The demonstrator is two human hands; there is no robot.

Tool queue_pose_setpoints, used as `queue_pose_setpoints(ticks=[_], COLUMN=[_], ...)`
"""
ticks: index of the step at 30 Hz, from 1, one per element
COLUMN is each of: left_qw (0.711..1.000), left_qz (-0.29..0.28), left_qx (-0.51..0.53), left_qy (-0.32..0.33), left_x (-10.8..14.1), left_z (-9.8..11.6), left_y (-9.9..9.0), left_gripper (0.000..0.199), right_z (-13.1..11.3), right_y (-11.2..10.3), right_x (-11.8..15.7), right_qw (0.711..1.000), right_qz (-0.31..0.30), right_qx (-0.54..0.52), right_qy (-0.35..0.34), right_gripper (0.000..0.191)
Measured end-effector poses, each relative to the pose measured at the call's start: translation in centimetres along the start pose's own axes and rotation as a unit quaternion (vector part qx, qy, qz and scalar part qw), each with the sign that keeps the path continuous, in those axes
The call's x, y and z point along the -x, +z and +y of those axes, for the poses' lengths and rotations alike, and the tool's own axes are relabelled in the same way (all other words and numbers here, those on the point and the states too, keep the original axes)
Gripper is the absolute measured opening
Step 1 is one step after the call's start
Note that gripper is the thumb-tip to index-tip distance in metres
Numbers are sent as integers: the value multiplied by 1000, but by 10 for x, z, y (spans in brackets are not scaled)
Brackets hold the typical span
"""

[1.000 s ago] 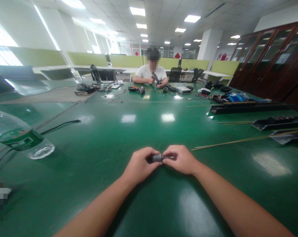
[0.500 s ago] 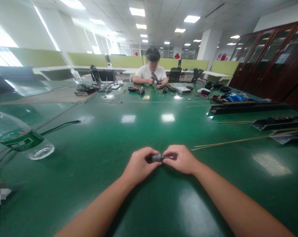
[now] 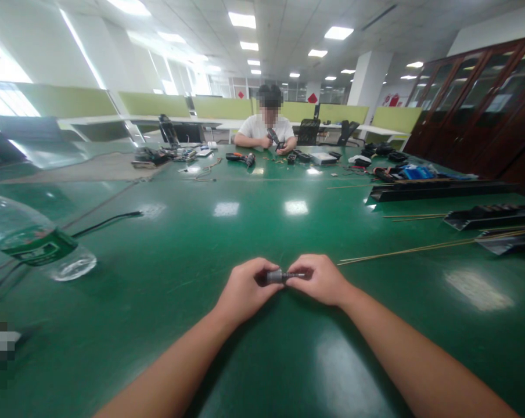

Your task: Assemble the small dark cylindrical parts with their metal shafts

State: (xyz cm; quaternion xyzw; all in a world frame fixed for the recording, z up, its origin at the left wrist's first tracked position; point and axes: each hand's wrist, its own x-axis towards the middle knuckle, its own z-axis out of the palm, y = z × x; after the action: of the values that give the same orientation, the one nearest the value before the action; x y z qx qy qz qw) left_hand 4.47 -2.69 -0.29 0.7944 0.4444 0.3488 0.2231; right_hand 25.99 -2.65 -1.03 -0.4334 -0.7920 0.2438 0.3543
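Above the green table, a small grey cylinder with a thin dark shaft [image 3: 274, 276] lies sideways between my two hands. My left hand [image 3: 247, 292] is closed around the cylinder's left end, thumb and fingers on its sides. My right hand [image 3: 321, 280] pinches at the thin shaft, whose narrow tip points right between thumb and forefinger. The fingertips of both hands are close together. Parts of the cylinder's left end are covered by my left fingers, and its exact kind cannot be made out.
A clear plastic bottle with a green label [image 3: 40, 247] lies at left, near a black cable [image 3: 108, 223]. Thin brass-coloured rods [image 3: 402, 251] and black metal channels [image 3: 441, 190] lie at right. Across the green table [image 3: 179, 232] sits a person [image 3: 266, 126] holding a tool; an orange-black power drill [image 3: 240, 158] lies nearby.
Both hands stay in nearly the same place. My right hand has shifted up very slightly, and a bit more of the dark shaft shows beside the cylinder.
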Motion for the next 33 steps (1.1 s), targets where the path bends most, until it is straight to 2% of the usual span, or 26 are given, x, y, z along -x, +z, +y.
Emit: queue_pose_setpoints(ticks=[13,21,30,33], left_qw=[1000,1000,999,998], left_qz=[9,14,35,48], left_qx=[-3,10,-1,-6], left_qy=[-5,-22,-35,-49], left_x=[-2,-3,-2,-2], left_z=[-2,-3,-4,-4], left_y=[-2,-2,-3,-4], left_gripper=[19,20,24,26], right_z=[4,5,10,16], right_y=[0,0,0,0], right_x=[-1,-2,-2,-4], right_qw=[1000,998,987,972], right_qz=[20,27,20,30], right_qx=[-5,-29,-114,-182], right_qy=[12,49,115,143], right_gripper=[10,9,11,24])
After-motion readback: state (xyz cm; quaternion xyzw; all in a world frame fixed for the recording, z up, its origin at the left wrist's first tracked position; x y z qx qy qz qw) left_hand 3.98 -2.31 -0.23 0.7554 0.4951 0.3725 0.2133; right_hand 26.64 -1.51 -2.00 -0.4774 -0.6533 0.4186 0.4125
